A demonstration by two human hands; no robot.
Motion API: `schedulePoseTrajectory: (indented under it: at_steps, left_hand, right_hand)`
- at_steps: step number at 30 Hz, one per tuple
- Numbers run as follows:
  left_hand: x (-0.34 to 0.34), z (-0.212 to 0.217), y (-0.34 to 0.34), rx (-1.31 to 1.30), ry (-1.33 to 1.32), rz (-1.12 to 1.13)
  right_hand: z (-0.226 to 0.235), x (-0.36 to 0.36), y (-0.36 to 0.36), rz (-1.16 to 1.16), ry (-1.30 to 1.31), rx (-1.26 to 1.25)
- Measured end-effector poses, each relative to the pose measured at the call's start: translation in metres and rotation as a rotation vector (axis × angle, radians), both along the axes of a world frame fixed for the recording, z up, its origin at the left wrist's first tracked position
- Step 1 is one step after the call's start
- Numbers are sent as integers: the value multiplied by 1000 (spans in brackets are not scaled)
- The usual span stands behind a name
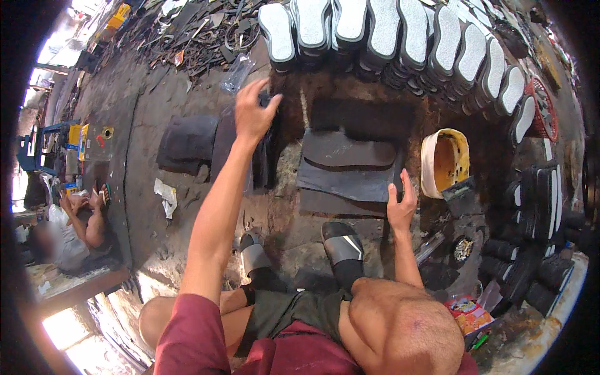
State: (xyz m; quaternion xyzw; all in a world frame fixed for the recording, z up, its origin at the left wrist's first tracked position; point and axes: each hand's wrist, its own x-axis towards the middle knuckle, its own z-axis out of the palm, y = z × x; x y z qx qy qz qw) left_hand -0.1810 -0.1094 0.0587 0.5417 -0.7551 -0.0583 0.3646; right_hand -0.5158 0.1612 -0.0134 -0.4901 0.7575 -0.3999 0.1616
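Observation:
My left hand (253, 115) is raised ahead and to the left, thumb and fingers apart, above the inner edge of a stack of dark sheets (226, 140). Dark material shows behind its thumb; I see nothing gripped. My right hand (402, 205) is open beside the right edge of a grey-black sheet (344, 181), fingers pointing forward; whether it touches the sheet I cannot tell. On that sheet lies a dark sole-shaped piece (350, 150), long and rounded at its right end. The sheets rest on the ground in front of my sandalled feet.
Stacks of white-topped soles (382, 28) curve along the far right. A cream tub (429, 165) with yellowish residue stands right of the sheets. Dark scraps (206, 37) are heaped at the far left. Another person (75, 240) sits at the left. A red basket (545, 109) is far right.

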Motion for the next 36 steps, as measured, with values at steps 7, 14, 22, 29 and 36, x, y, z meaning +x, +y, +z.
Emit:
schedulePoseTrajectory:
  at_steps: [7, 14, 22, 29, 36]
  left_hand:
    - [-99, 39, -129, -180, -502, -312]
    - [-97, 101, -206, 267, -579, -556]
    - [-83, 107, -210, 237, 9, -494]
    - [-86, 138, -193, 10, 923, 143]
    - [-51, 124, -17, 446, 1712, -386]
  right_hand:
    - [32, 9, -20, 47, 57, -33]
    - [37, 21, -23, 24, -116, 26]
    - [48, 22, -32, 127, -154, 15]
    - [127, 38, -198, 472, 87, -493]
    - [172, 8, -222, 195, -1151, -591]
